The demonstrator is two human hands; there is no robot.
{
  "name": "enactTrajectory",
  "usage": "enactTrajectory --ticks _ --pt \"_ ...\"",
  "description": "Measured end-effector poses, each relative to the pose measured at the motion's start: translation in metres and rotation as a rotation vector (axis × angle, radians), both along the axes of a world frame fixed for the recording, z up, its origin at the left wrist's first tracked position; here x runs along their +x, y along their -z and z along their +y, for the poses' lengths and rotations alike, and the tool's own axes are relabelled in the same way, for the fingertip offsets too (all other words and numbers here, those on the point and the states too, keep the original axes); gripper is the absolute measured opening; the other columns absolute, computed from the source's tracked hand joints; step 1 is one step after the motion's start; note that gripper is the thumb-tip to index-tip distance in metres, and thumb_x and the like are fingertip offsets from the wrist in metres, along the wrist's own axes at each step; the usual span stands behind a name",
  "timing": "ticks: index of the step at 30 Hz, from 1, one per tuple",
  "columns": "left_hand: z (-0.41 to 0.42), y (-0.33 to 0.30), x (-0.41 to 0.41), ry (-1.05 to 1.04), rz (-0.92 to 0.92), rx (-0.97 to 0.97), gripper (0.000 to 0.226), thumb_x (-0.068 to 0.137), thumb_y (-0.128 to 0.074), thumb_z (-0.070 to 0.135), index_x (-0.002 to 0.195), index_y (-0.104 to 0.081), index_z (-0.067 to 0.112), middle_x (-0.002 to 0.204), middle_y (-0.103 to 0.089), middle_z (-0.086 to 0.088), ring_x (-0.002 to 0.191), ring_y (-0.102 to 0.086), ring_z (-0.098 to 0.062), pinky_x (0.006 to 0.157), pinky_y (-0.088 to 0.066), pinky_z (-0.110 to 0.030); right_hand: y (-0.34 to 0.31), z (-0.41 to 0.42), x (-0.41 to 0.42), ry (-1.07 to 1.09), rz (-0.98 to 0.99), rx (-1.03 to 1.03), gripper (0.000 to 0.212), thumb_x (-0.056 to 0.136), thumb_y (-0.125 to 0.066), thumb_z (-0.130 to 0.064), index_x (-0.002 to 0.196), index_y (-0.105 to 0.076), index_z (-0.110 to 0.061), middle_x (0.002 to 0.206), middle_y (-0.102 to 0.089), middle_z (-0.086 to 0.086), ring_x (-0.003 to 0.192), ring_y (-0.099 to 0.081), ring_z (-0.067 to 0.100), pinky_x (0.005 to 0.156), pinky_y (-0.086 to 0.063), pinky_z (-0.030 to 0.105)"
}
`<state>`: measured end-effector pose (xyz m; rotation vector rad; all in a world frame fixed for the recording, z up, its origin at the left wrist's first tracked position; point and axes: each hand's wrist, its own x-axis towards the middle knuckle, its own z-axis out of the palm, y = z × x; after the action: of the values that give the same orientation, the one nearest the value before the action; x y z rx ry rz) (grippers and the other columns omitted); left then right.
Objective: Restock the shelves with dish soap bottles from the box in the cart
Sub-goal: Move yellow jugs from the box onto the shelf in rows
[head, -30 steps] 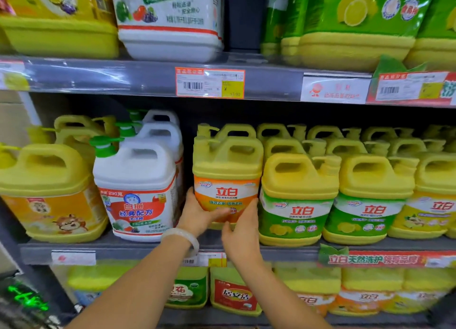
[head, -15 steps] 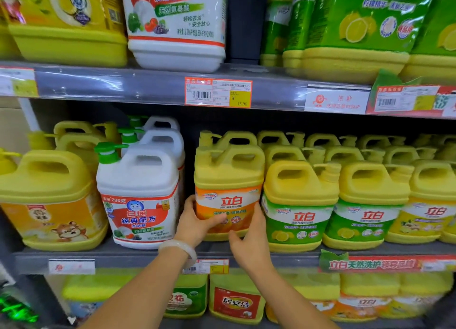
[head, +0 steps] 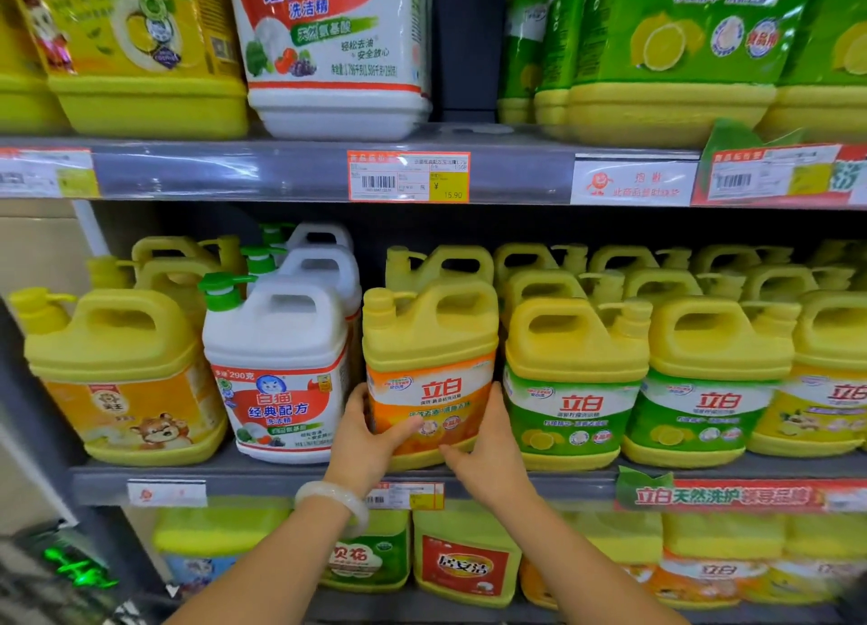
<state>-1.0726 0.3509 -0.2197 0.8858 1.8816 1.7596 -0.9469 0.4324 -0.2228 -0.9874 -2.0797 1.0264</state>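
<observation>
A yellow dish soap bottle with an orange label (head: 429, 366) stands at the front of the middle shelf (head: 563, 481), between a white bottle (head: 277, 366) and a green-labelled yellow bottle (head: 574, 380). My left hand (head: 366, 441) grips its lower left side, thumb across the label. My right hand (head: 490, 455) holds its lower right corner, fingers along the side and base. A pale bangle sits on my left wrist. The box and cart are out of view.
More yellow bottles fill the rows behind and to the right. A large yellow jug (head: 117, 376) stands far left. The upper shelf (head: 281, 169) carries big jugs and refill packs. The lower shelf holds further bottles (head: 462, 563). Price tags (head: 408, 176) line the shelf edges.
The orange-label bottle has slid back and settled on the shelf. Both hands stay on its lower sides, the right one shifting toward the corner. The camera has come closer.
</observation>
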Motion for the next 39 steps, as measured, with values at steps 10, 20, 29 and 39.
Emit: enactTrajectory --ticks 10,20,29,39 --pt "-0.004 -0.004 0.014 -0.311 0.277 -0.177 0.037 0.081 -0.072 0.029 0.107 -0.061 0.004 0.101 -0.070 -0.011 0.093 -0.065 -0.028 0.074 -0.045 -0.028 0.009 -0.005 -0.001 -0.003 0.038 -0.041 0.086 0.072 -0.074 -0.010 0.143 -0.024 -0.013 0.133 -0.042 0.005 0.125 -0.044 0.018 0.103 -0.037 0.023" --pt "-0.004 -0.005 0.023 -0.331 0.250 -0.224 0.048 0.080 -0.073 0.022 0.120 -0.055 0.003 0.118 -0.062 -0.015 0.110 -0.057 -0.031 0.092 -0.047 -0.040 0.005 -0.002 0.012 -0.055 -0.177 -0.036 0.085 0.074 -0.073 -0.029 0.143 -0.027 -0.012 0.136 -0.046 0.006 0.127 -0.047 0.023 0.103 -0.043 0.037" --pt "0.022 0.009 0.108 0.238 0.583 -0.286 0.046 0.086 -0.064 0.016 0.130 -0.050 0.019 0.127 -0.047 0.000 0.124 -0.045 -0.015 0.098 -0.029 -0.015 0.005 0.025 0.091 0.225 -0.380 0.142 0.042 0.083 -0.061 -0.023 0.124 -0.051 -0.026 0.123 -0.043 0.008 0.118 -0.045 0.028 0.098 -0.037 0.030" --pt "0.058 0.010 0.126 0.204 0.533 -0.369 0.048 0.081 -0.065 0.011 0.126 -0.054 0.025 0.116 -0.056 -0.007 0.111 -0.056 -0.022 0.098 -0.043 -0.028 0.005 0.039 0.105 0.158 -0.466 0.157 0.047 0.083 -0.059 -0.034 0.128 -0.047 -0.029 0.132 -0.034 0.007 0.120 -0.033 0.032 0.105 -0.031 0.036"
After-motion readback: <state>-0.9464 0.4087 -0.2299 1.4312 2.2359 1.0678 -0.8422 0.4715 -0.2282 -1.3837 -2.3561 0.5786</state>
